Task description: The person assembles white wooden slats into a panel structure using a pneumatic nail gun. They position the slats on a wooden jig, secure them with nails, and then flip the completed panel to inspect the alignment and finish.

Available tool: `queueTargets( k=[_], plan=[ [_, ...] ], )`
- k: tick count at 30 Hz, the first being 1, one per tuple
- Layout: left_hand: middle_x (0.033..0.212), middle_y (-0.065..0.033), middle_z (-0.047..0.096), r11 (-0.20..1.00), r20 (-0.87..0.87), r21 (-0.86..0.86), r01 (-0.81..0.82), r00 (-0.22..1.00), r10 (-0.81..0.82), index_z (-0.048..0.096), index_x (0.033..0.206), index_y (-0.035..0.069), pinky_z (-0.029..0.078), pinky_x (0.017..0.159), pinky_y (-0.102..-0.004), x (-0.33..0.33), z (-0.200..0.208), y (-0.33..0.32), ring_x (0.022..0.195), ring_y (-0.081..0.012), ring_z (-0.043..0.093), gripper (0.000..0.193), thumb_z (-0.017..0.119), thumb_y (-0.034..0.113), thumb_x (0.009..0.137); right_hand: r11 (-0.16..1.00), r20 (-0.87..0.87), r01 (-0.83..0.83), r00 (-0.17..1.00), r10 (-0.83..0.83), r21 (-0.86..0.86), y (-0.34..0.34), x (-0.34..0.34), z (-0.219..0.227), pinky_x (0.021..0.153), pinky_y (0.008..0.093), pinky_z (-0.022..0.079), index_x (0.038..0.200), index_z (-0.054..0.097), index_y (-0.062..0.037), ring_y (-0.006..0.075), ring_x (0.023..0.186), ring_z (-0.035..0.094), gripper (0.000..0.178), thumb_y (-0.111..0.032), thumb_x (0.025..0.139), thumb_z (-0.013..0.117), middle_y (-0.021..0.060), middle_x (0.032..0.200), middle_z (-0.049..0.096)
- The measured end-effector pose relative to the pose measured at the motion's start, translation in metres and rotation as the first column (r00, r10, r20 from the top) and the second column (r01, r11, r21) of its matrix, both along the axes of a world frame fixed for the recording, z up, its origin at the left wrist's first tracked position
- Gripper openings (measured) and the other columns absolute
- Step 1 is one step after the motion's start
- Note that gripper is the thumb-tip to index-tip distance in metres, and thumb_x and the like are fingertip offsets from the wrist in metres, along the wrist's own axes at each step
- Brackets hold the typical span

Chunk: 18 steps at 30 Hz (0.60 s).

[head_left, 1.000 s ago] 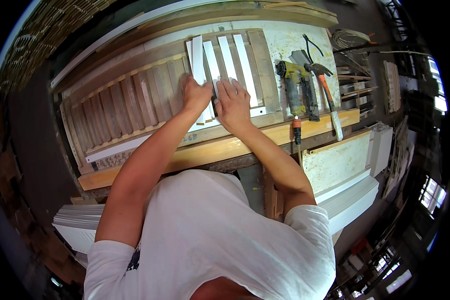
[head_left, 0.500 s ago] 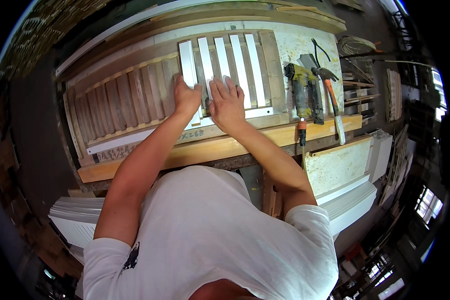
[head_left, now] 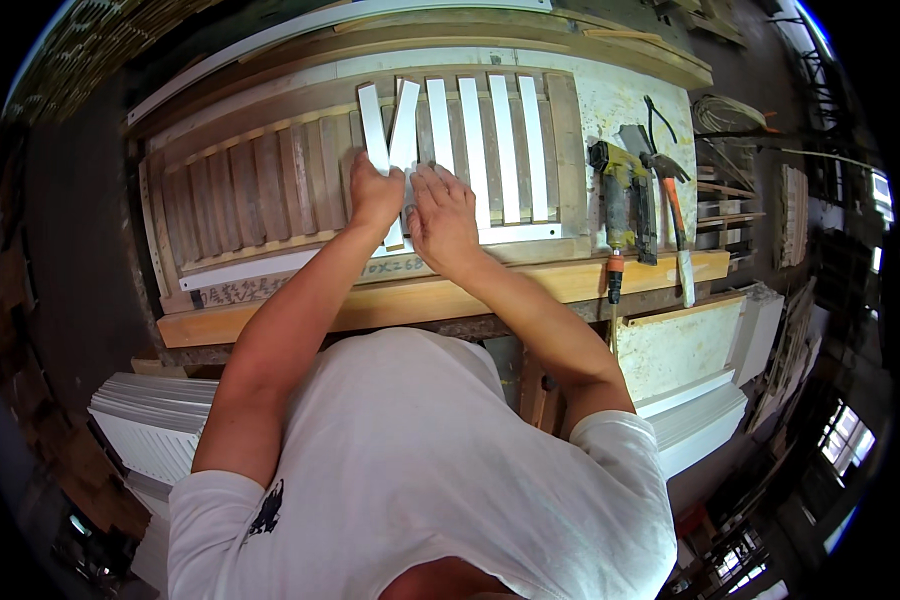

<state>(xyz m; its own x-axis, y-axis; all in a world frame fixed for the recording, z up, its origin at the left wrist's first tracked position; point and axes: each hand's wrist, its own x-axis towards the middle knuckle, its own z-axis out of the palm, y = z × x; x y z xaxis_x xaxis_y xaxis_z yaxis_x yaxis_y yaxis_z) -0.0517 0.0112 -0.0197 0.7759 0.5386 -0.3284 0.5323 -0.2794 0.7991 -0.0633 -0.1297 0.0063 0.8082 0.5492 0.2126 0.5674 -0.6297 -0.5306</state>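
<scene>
My left hand (head_left: 377, 195) is closed round a white slat (head_left: 372, 120), thumb toward the right hand. A second white slat (head_left: 404, 120) leans slantwise against it, parted at the far end and close together near my hand. My right hand (head_left: 444, 218) lies with its fingers stretched over the near part of the slats, by the leaning one. To its right, several white slats (head_left: 502, 150) lie spaced side by side in a wooden slotted jig (head_left: 562, 130). A white rail (head_left: 240, 273) runs along the jig's near side, partly covered by my hands.
Right of the jig lie a yellow-black nail gun (head_left: 618, 190) and a claw hammer (head_left: 676, 215) with an orange handle. A yellowish wooden beam (head_left: 530, 288) borders the bench's near edge. Stacked white strips stand at lower left (head_left: 155, 410) and lower right (head_left: 695, 425).
One slat has come apart from the bundle under my left hand and now leans to the right. My right hand has moved closer to my left. The whole view has shifted slightly.
</scene>
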Motion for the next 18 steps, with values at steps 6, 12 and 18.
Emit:
queueTargets(
  k=[6, 12, 18],
  plan=[
    [0.1, -0.0151, 0.064, 0.992, 0.115, -0.067, -0.11, 0.986, 0.117, 0.054, 0.114, -0.004, 0.047, 0.082, -0.0354, -0.009, 0.018, 0.015, 0.09, -0.0248, 0.061, 0.041, 0.066, 0.008, 0.077, 0.986, -0.019, -0.03, 0.999, 0.027, -0.162, 0.015, 0.002, 0.005, 0.1, 0.0582, 0.03, 0.131, 0.048, -0.0003, 0.0387, 0.129, 0.037, 0.054, -0.018, 0.081, 0.058, 0.0138, 0.143, 0.041],
    [0.108, -0.0207, 0.064, 1.0, 0.029, 0.0, -0.017, 0.999, 0.017, 0.047, 0.123, -0.004, 0.048, 0.088, -0.0396, -0.013, 0.026, 0.028, 0.098, -0.0342, 0.063, 0.048, 0.064, 0.009, 0.08, 0.962, 0.001, -0.011, 1.0, 0.012, -0.273, 0.016, 0.002, -0.007, 0.102, 0.0597, 0.029, 0.132, 0.047, -0.0002, 0.0397, 0.132, 0.034, 0.053, -0.022, 0.084, 0.057, 0.0135, 0.145, 0.038],
    [0.124, -0.0299, 0.05, 0.972, 0.066, 0.225, 0.074, 0.994, -0.091, 0.028, 0.143, -0.002, 0.042, 0.098, -0.0435, -0.022, 0.016, 0.044, 0.115, -0.0435, 0.051, 0.068, 0.057, 0.004, 0.081, 0.98, -0.077, -0.187, 0.98, 0.182, -0.063, 0.032, -0.002, 0.01, 0.104, 0.0599, 0.026, 0.136, 0.044, 0.0005, 0.0393, 0.135, 0.03, 0.055, -0.023, 0.087, 0.056, 0.0148, 0.149, 0.033]
  ],
)
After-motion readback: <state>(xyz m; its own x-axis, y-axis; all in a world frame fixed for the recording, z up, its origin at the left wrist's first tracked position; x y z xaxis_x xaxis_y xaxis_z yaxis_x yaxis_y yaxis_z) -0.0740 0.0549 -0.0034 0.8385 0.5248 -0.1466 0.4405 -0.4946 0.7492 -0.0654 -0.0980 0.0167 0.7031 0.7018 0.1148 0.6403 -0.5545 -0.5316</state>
